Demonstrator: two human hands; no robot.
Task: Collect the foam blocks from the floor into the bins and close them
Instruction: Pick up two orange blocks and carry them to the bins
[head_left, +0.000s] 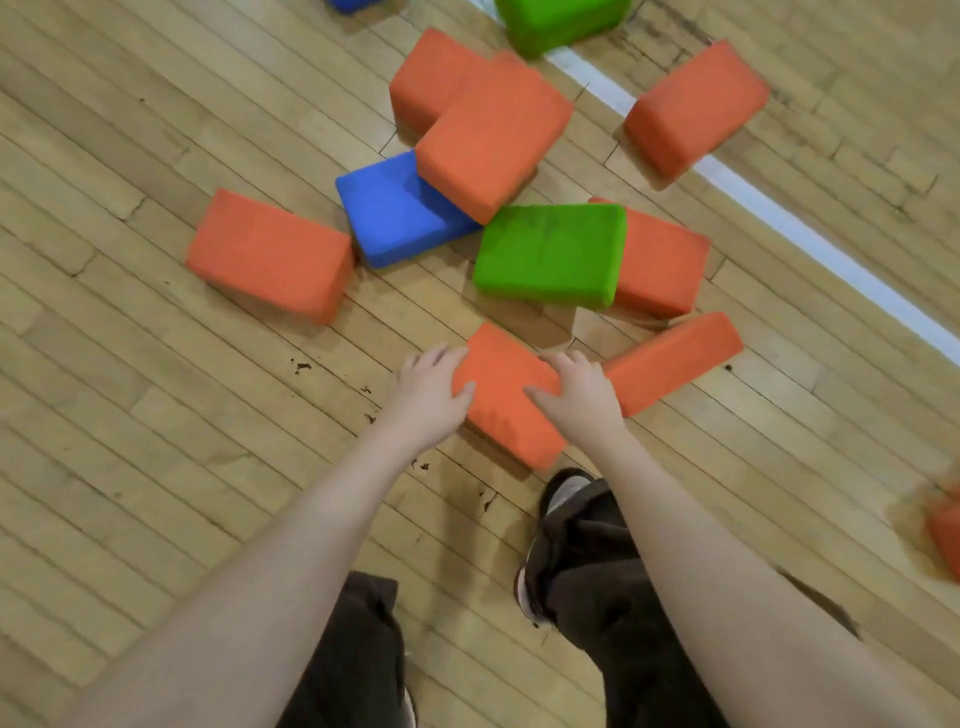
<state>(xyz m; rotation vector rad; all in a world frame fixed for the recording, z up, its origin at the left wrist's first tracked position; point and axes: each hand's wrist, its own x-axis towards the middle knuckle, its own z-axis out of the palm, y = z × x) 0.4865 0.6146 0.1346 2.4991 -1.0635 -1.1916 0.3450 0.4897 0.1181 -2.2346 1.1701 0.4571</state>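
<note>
An orange foam block (501, 395) lies on the wooden floor just in front of my feet. My left hand (431, 395) grips its left side and my right hand (576, 389) grips its right side, fingers curled over the edges. Beyond it lies a pile: a green block (550, 254) leaning on an orange block (665, 265), a blue block (395, 213), and an orange block (493, 135) stacked over another. A further orange block (675, 358) lies right of my right hand. No bin is in view.
More orange blocks lie at the left (270, 254), the upper right (696, 104) and the right edge (948, 535). A green block (556, 21) and a blue one (353, 4) sit at the top. A white floor line (779, 213) runs diagonally. My shoes (566, 493) stand below the held block.
</note>
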